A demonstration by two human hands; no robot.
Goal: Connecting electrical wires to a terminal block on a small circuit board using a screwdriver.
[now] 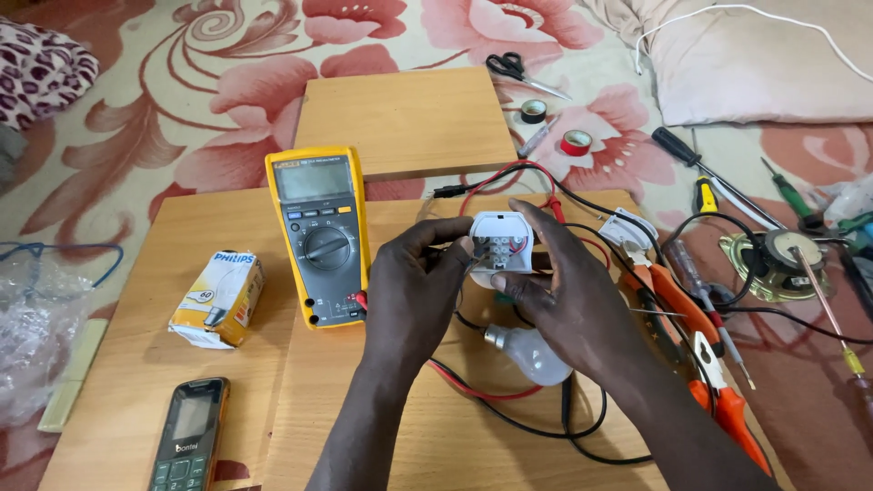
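Both hands clasp a small white electrical fitting (502,244) with a terminal block showing on its face: the left hand (420,282) pinches its left side with fingers curled, and the right hand (562,295) wraps its right side and underside. The fitting is held just above the middle of the wooden board (382,427), toward its far edge.

Nearest, by the board's near left corner, lies a dark mobile phone (189,436). Both forearms rise from the near edge and converge, wrists bent inward. Directly below the hands lies a frosted light bulb (532,353), amid red and black test leads (509,405) looping across the board. Orange-handled pliers (700,336) lie along the right edge. Left of the hands stands a yellow multimeter (320,235), and further left a bulb carton (218,298). Beyond the far edge, on the floral cloth (227,82), sit a red tape roll (576,142), a black tape roll (533,111) and scissors (523,75); screwdrivers (718,186) and a small speaker (773,264) lie off to the right.
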